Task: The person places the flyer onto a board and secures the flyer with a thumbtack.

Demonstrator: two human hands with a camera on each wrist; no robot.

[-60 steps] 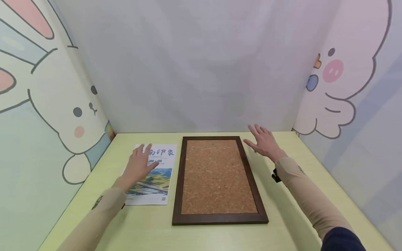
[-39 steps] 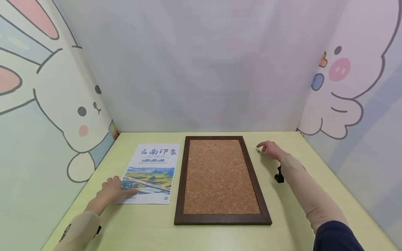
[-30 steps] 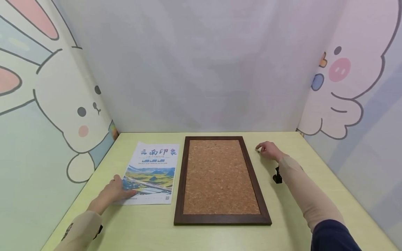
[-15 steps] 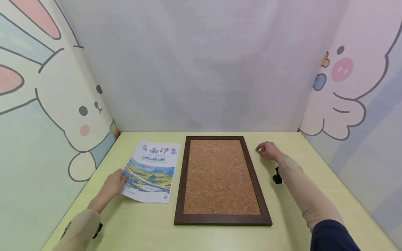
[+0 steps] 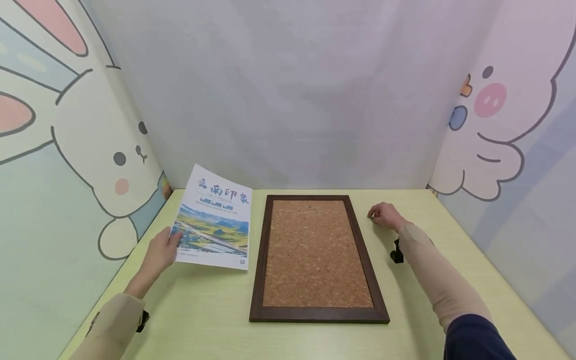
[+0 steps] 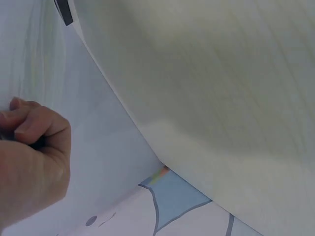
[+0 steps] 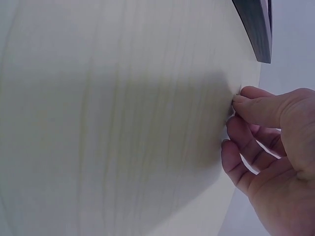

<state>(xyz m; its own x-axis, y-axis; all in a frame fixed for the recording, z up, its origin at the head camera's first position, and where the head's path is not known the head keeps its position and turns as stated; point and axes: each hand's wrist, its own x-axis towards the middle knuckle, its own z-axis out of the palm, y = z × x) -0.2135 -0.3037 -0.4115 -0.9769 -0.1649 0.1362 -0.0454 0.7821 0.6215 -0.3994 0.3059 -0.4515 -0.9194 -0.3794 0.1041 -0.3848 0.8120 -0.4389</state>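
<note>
In the head view, my left hand (image 5: 159,252) pinches a printed poster (image 5: 216,220) by its left edge, thumb over the picture side. The sheet is raised and tilted, its landscape picture facing me and its shadow on the table beneath. Beside it lies a cork board (image 5: 315,255) in a dark wooden frame. Right of the board, my right hand (image 5: 388,216) is low at the tabletop with fingers curled. In the right wrist view, its thumb and forefinger pinch a small, pale, pin-like thing (image 7: 239,90), mostly hidden by the fingertips; I cannot tell its exact kind.
A pale wood-grain table (image 5: 211,320) carries everything. Behind it stands a plain grey-white wall (image 5: 288,100). Side panels with a cartoon rabbit (image 5: 108,140) and a pink-nosed figure (image 5: 490,120) close in left and right.
My left hand has taken the poster by its left edge and lifted it off the table, its top rising towards the wall. My right hand has come down by the board and pinched its fingers together.
</note>
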